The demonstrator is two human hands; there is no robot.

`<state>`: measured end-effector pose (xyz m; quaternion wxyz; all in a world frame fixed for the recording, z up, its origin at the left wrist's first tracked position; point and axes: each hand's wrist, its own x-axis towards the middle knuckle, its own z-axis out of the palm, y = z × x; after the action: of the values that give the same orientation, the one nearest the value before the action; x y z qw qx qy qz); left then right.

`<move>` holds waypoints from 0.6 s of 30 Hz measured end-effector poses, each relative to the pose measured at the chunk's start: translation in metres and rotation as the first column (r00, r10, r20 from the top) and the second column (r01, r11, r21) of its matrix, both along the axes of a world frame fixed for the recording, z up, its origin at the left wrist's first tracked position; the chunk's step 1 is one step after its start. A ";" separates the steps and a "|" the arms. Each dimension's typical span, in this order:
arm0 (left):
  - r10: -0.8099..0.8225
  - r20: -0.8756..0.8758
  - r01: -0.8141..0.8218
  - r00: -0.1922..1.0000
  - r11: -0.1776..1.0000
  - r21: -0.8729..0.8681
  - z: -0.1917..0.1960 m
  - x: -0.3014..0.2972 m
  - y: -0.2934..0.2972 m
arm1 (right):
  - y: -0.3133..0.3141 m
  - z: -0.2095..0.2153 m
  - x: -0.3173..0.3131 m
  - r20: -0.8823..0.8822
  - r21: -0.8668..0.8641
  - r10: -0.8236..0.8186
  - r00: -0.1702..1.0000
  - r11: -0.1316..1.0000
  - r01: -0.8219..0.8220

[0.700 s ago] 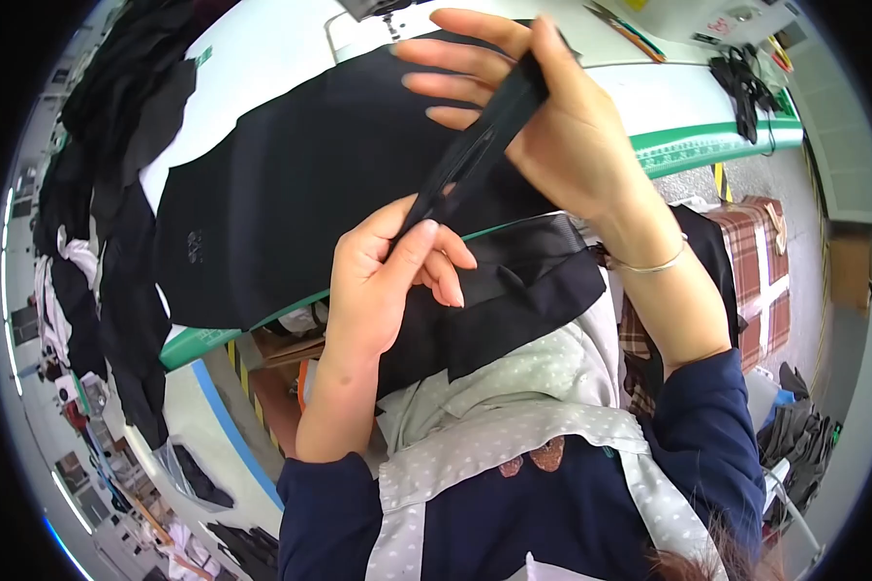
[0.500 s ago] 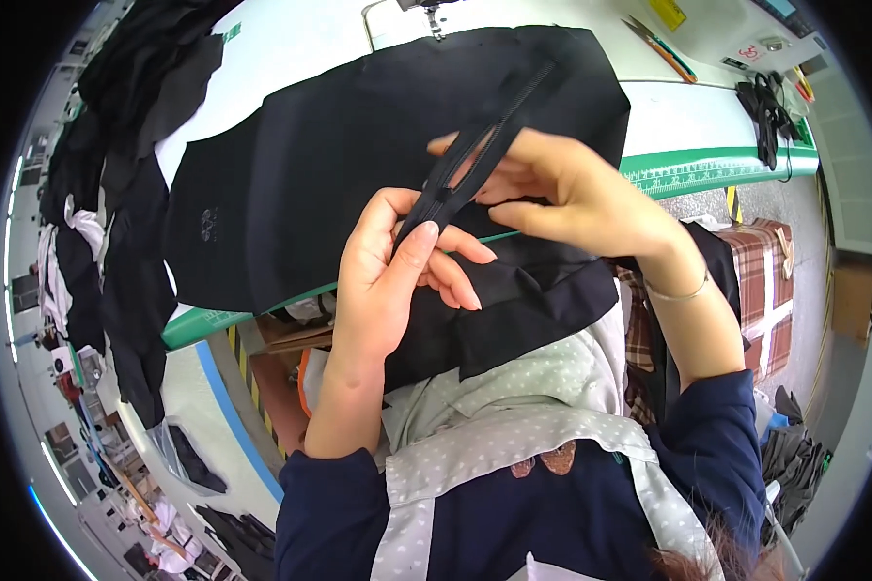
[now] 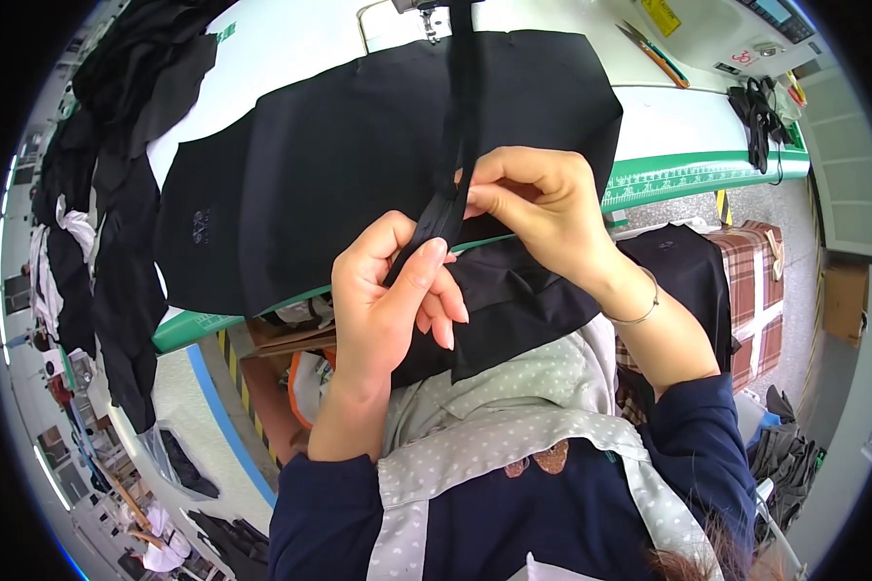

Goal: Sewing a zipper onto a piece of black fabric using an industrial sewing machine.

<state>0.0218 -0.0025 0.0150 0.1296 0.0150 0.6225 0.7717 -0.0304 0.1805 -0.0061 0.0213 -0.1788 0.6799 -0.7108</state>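
Two hands (image 3: 455, 252) on one black zipper (image 3: 452, 189)

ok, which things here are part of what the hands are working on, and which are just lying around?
In hand:
- black zipper strip, pinched by left hand and right hand
- black fabric panel under it
- sewing table

Lying about:
- scissors
- black straps
- plaid cloth
- dark garment pile

Single head-worn fisheye view, steeply downward, close over the worktable (image 3: 291, 48).
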 end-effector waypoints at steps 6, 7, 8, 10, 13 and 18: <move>-0.040 0.006 0.040 0.999 0.999 0.012 0.004 0.007 0.002 | -0.007 -0.004 0.012 0.114 -0.224 0.014 0.993 0.974 0.012; -0.016 -0.008 0.016 1.000 1.000 0.009 0.006 0.007 0.006 | -0.008 -0.008 0.012 0.067 -0.171 -0.004 0.998 0.985 0.016; 0.007 -0.022 -0.007 1.000 1.000 0.007 0.006 0.007 0.009 | -0.005 -0.006 0.011 0.088 -0.018 0.001 0.996 1.000 0.000; 0.053 -0.065 -0.057 0.996 0.997 -0.054 0.002 0.006 0.006 | 0.000 0.005 0.007 0.096 0.303 0.042 0.994 0.950 -0.070; 0.109 -0.158 -0.135 0.981 0.978 -0.162 -0.003 0.004 0.005 | 0.014 0.011 0.012 -0.177 0.470 -0.045 0.983 0.874 0.124; 0.120 -0.162 -0.148 0.980 0.973 -0.179 -0.002 0.004 0.006 | 0.014 0.034 0.002 -0.716 0.288 -0.103 0.691 0.858 0.426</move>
<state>0.0256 0.0038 0.0132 0.0308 0.0183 0.7011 0.7122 -0.0281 0.1942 0.0279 -0.2944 -0.3132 0.7985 -0.4215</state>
